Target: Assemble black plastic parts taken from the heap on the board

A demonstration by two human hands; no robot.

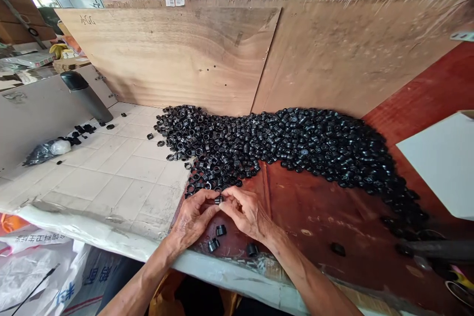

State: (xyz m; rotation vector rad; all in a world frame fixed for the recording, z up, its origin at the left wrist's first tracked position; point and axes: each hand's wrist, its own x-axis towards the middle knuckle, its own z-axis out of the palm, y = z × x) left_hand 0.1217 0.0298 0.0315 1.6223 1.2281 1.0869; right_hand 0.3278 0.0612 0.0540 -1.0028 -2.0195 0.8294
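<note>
Small black plastic ring — pinched between fingertips of left hand and right hand, both closed on it; heap of rings lies just ahead, beyond the hands.

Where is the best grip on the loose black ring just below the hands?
Pinch the outer wall of the black ring from above, on opposite sides, using the right hand, which is nearest, though it is now at another ring with the left hand. The ring is short and round and lies apart from its neighbours, so fingers should fit around it.
</note>
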